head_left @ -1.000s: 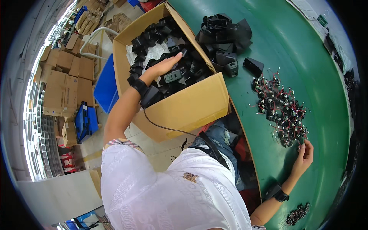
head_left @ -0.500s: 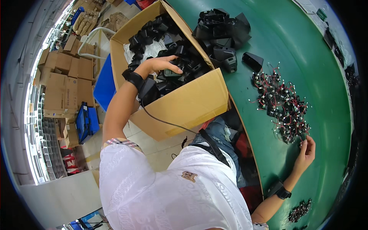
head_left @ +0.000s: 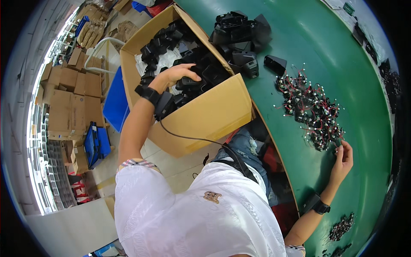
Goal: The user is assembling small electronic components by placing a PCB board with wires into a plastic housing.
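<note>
1. Black plastic housings (head_left: 201, 79) fill the open cardboard box (head_left: 214, 115) at about 11 o'clock in the view; the box sits off the edge of the worktop, at the person's left side, likely so parts can be drawn out without standing
2. Green worktop (head_left: 325, 47) curves from 12 o'clock down to 5 o'clock, its edge running just beside the box
3. Stacked cardboard cartons (head_left: 70, 103) and a blue crate (head_left: 114, 103) stand on the floor toward 9 o'clock, well apart from the work
4. More black housings lie in a loose pile (head_left: 242, 36) on the worktop at 12 o'clock, just past the box's far wall, with one single piece (head_left: 275, 64) set a little apart to their right
5. Small wired parts with red and black leads form a heap (head_left: 314, 111) at 2 o'clock, near the right hand
6. Left hand (head_left: 177, 75) reaches into the box, fingers curled over a housing, closing on it; a dark wrist device with a cable sits on that forearm
7. Right hand (head_left: 342, 156) rests at 3 o'clock at the near end of the wired heap, fingertips pinched on what looks like one small wired part
8. Another little cluster of dark parts (head_left: 341, 227) lies at 5 o'clock
</note>
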Tool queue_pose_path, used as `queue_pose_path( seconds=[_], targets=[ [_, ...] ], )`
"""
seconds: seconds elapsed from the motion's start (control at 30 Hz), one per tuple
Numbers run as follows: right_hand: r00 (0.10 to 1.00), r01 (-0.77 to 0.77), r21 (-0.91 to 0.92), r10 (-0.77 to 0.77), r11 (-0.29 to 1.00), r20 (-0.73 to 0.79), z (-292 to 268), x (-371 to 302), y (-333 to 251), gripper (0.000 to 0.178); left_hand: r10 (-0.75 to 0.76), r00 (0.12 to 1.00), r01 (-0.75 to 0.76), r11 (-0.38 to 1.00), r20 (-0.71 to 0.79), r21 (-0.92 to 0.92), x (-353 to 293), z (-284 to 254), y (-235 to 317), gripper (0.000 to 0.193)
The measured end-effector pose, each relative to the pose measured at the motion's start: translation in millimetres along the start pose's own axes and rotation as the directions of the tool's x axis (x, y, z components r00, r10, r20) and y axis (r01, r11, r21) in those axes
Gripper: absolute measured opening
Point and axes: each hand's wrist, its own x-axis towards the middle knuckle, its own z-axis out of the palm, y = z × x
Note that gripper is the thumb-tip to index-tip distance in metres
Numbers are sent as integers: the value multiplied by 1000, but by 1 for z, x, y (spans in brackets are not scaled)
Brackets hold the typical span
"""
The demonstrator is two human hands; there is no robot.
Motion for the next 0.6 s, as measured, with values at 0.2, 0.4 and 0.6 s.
queue_pose_path(
  seconds=[0.2,0.4,0.6],
  targets=[
    [1000,-17,7,17,1000,-16,3,-3,-6,19,47,995,-17,952,91,-307,-10,-6,2,63],
    [1000,-8,37,9,999,-13,3,-3,-7,18,403,907,-293,813,124,-503,-47,-15,47,41],
    [1000,-16,20,16,1000,-8,3,0,-7,18,517,851,-493,846,86,-203,-43,-28,118,46]
  ],
)
